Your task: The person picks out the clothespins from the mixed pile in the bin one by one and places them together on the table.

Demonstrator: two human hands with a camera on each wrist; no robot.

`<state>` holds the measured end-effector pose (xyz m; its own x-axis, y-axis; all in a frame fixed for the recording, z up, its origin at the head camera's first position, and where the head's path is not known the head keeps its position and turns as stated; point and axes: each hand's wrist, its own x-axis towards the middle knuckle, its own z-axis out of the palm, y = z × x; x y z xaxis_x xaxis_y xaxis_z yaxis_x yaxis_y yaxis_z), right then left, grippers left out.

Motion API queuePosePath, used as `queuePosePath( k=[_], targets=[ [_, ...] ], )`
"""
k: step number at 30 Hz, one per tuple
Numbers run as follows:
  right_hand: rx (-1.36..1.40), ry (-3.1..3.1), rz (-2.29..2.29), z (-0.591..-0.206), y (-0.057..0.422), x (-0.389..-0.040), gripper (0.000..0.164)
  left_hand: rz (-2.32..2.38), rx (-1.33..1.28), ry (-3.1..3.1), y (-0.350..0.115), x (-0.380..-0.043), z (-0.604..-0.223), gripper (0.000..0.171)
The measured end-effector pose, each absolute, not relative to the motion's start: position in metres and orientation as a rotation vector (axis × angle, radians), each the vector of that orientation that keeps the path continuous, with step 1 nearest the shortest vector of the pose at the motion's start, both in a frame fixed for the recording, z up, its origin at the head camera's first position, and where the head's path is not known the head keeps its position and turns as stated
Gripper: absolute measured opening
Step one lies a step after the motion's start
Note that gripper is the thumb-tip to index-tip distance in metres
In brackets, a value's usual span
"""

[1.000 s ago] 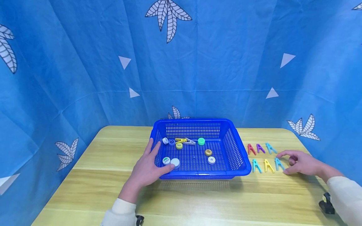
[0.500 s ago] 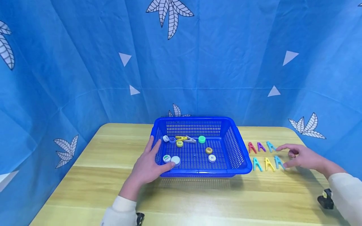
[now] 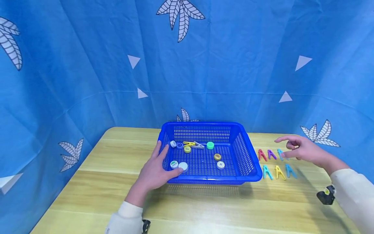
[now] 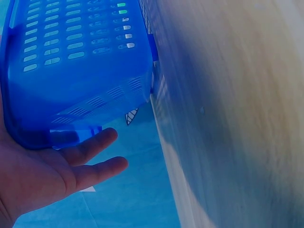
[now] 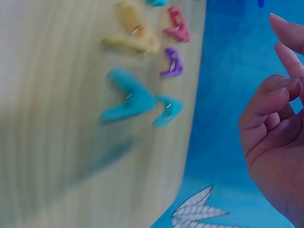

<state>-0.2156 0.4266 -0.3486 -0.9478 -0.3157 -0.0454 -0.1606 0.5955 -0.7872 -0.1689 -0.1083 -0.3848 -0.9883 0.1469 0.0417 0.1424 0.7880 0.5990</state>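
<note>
My left hand (image 3: 155, 170) grips the front left corner of a blue plastic basket (image 3: 204, 178); its thumb reaches over the front rim. Two straight fingers (image 4: 97, 173) show outside the basket in the left wrist view. Holding nothing, my right hand (image 3: 305, 151) hovers over the clothespins at the right, forefinger extended and other fingers bent. The back row has a red clothespin (image 3: 262, 155), a purple clothespin (image 3: 272, 154) and a light blue clothespin (image 3: 280, 153), partly covered by the hand. In front lie a turquoise clothespin (image 3: 267, 172), a yellow clothespin (image 3: 280, 172) and a blue clothespin (image 3: 290, 171).
Inside the basket are several bottle caps, among them a green cap (image 3: 210, 145) and a gold cap (image 3: 217, 157), plus a yellow clothespin (image 3: 189, 143) and a grey clothespin (image 3: 199, 146). A blue patterned curtain (image 3: 233, 65) hangs behind the wooden table (image 3: 204, 208).
My right hand has moved up and left, away from the front blue clothespin, which stays on the table. The left hand keeps its place at the basket; the head view has shifted slightly.
</note>
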Motion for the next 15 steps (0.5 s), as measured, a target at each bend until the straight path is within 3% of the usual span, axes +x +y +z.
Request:
queuePosePath(
  k=[15],
  targets=[
    [-0.632, 2.592, -1.306, -0.308, 0.357, -0.246, 0.041, 0.999, 0.245, 2.962, -0.109, -0.168, -0.383, 0.113]
  ],
)
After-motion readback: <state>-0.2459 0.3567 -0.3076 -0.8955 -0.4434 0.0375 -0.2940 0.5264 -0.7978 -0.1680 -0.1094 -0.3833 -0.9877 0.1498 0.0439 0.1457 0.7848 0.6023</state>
